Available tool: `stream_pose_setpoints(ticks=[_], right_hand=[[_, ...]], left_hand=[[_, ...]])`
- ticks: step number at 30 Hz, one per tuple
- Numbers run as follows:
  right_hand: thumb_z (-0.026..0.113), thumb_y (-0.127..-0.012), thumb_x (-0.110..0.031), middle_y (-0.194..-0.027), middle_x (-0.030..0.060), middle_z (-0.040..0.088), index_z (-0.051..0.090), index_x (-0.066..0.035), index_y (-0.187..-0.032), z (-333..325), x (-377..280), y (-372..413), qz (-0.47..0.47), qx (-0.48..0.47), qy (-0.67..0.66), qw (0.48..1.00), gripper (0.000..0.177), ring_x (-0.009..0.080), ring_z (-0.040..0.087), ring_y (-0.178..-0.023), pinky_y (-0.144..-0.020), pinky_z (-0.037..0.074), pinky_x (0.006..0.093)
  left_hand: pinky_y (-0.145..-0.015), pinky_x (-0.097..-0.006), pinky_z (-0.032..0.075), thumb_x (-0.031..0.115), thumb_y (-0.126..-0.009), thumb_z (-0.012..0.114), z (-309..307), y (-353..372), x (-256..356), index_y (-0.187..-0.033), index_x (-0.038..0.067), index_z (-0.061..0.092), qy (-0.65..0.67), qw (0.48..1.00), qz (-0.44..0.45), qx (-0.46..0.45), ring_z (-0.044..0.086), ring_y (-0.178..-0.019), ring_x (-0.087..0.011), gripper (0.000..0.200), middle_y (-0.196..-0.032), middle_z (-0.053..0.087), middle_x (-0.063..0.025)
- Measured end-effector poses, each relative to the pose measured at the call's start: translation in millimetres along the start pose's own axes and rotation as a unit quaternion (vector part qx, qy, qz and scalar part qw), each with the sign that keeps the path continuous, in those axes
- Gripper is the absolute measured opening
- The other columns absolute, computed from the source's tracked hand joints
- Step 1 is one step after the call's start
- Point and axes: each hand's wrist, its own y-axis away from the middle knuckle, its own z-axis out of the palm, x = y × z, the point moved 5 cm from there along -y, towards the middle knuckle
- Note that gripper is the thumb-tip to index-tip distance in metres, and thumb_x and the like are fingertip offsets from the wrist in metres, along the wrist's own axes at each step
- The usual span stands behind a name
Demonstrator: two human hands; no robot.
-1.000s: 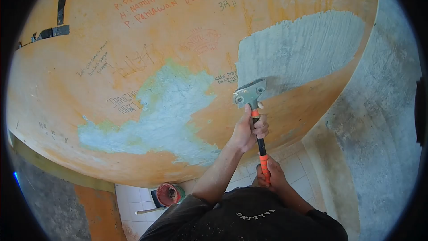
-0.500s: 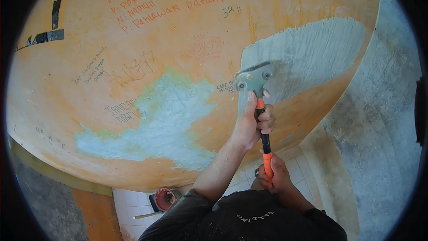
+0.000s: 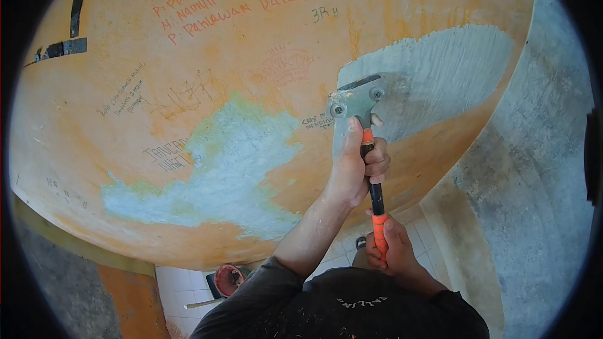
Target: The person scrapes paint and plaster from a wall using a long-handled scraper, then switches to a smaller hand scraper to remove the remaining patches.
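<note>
A long-handled scraper [image 3: 375, 198] with a black and orange handle and a wide grey-green head stands against the orange wall [image 3: 239, 63]. My left hand [image 3: 359, 157] is wrapped round the upper handle just below the head, thumb laid along its neck. Lower down, my right hand [image 3: 391, 245] grips the orange end of the handle near my body. The scraper's black-edged blade lies over the left part of a bare grey patch [image 3: 440, 69], where the wall's coating is gone. Fine streaks run across that patch.
A second bare, pale blue patch [image 3: 220, 169] spreads to the left, among handwriting in red and black. On the tiled floor [image 3: 182, 279] below is a reddish bucket [image 3: 228, 280] beside a pale stick [image 3: 204, 304]. A rough grey wall [image 3: 534, 169] stands at the right.
The scraper's head has shifted slightly up the wall, and its blade edge shows more. Both hands keep their holds on the handle. The view has moved a little.
</note>
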Motion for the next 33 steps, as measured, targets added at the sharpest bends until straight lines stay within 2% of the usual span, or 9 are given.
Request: stream_pose_setpoints(ticks=[7,17,26,29,31,33], right_hand=[[0.027,-0.107,-0.045,-0.055,0.0037,0.039,0.037,-0.008,-0.142,4,-18,-1,0.006,0.003,0.033,0.999,0.052,0.0092,0.032,-0.037,-0.037,0.031,0.0246],[0.026,-0.106,-0.047,-0.055,0.004,0.039,0.035,-0.008,-0.143,14,-29,-1,0.008,-0.003,0.032,0.999,0.054,0.0097,0.032,-0.037,-0.037,0.031,0.0252],[0.028,-0.105,-0.053,-0.059,0.0052,0.04,0.031,-0.015,-0.148,14,-3,-15,-0.005,-0.085,-0.084,0.993,0.057,0.0113,0.034,-0.038,-0.039,0.033,0.0269],[0.027,-0.104,-0.054,-0.061,0.0057,0.041,0.029,-0.019,-0.15,3,8,-22,0.001,-0.143,-0.157,0.977,0.058,0.0117,0.033,-0.039,-0.04,0.033,0.0272],[0.021,-0.103,-0.056,-0.061,0.0042,0.039,0.028,-0.026,-0.151,2,16,-21,0.011,-0.202,-0.22,0.954,0.057,0.0117,0.033,-0.037,-0.038,0.034,0.0286],[0.022,-0.103,-0.056,-0.061,0.004,0.039,0.029,-0.026,-0.15,-2,27,-15,0.027,-0.197,-0.246,0.949,0.056,0.0118,0.034,-0.037,-0.038,0.034,0.0288]], left_hand=[[-0.044,-0.0218,0.022,0.056,-0.104,0.026,13,-6,9,-0.115,0.018,0.044,-0.001,1.0,0.01,-0.008,0.021,-0.047,-0.0041,0.043,-0.06,0.025,0.0074],[-0.043,-0.0222,0.024,0.052,-0.105,0.027,22,-11,18,-0.114,0.017,0.044,-0.004,1.0,0.026,-0.016,0.023,-0.045,-0.0042,0.04,-0.06,0.027,0.0067],[-0.043,-0.0218,0.023,0.051,-0.106,0.028,16,-10,23,-0.114,0.016,0.046,-0.059,0.998,0.033,0.008,0.023,-0.045,-0.0036,0.041,-0.06,0.028,0.0075],[-0.044,-0.0223,0.024,0.051,-0.106,0.028,17,-8,23,-0.114,0.016,0.046,-0.071,0.997,0.033,0.018,0.024,-0.045,-0.0041,0.04,-0.06,0.028,0.007],[-0.044,-0.0226,0.025,0.051,-0.106,0.029,17,-7,20,-0.113,0.016,0.046,-0.073,0.997,0.032,0.024,0.025,-0.046,-0.0044,0.04,-0.06,0.028,0.0066],[-0.045,-0.0231,0.026,0.052,-0.105,0.029,11,-2,12,-0.112,0.016,0.046,-0.113,0.992,0.025,0.051,0.026,-0.046,-0.005,0.04,-0.06,0.028,0.006]])
